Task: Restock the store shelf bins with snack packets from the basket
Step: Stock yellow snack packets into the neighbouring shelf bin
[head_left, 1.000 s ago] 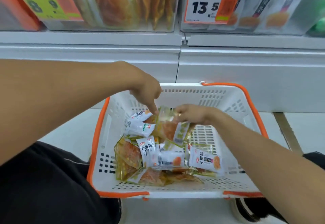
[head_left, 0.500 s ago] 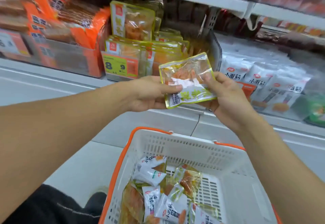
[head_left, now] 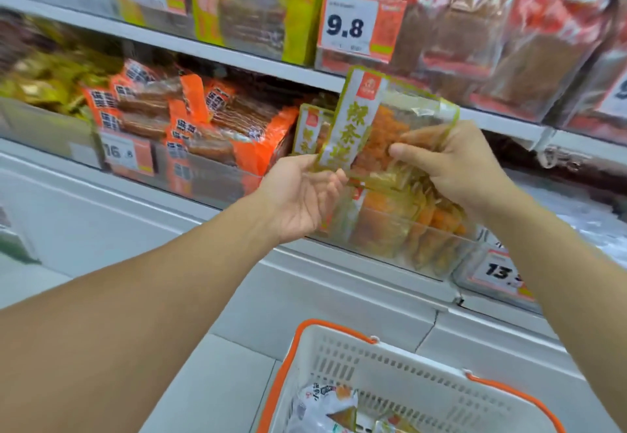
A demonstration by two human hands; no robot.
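Snack packet [head_left: 380, 120] upright, long axis vertical

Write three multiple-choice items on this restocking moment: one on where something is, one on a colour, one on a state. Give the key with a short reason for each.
1. Where is the held packet?
A. Lying in the basket
B. Held up above the clear bin on the shelf
C. On the floor

2. What colour is the trim of the basket?
A. Blue
B. Green
C. Orange

3. How is the right hand engaged?
A. Fingers and thumb gripping the packet
B. Flat on the shelf edge
C. Hanging idle at the person's side

Key:
1 B: the yellow-green edged packet stands upright over the clear bin of like packets, with the left hand at its lower left corner.
2 C: the white basket has an orange rim and handle.
3 A: the thumb lies across the packet's front while the fingers curl behind its right edge.
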